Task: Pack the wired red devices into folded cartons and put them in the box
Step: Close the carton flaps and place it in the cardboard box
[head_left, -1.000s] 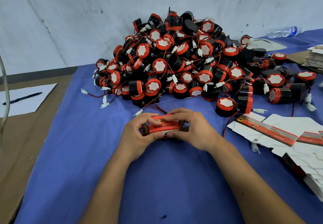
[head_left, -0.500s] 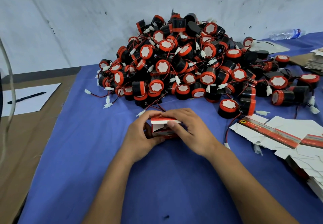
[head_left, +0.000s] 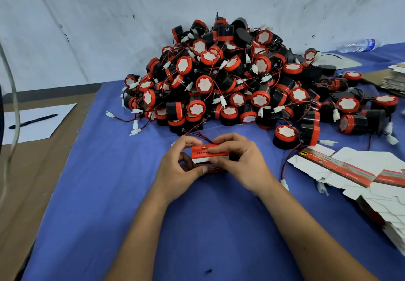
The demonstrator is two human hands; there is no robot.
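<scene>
Now folding red over white, the carton (head_left: 209,158) is being closed, pinched in left hand (head_left: 175,166) and right hand (head_left: 238,162). Tucking comes next.

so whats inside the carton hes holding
Cannot tell: the red carton is folded up, and both the left hand and right hand cover its ends. No device shows inside.

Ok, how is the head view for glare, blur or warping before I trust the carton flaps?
Head view: soft even light, no glare, faint shadows under the hands. The carton is sharp at centre between the left hand and right hand. Wide-angle warping bends the frame's edges; a blurred curved cable crosses the left edge.
</scene>
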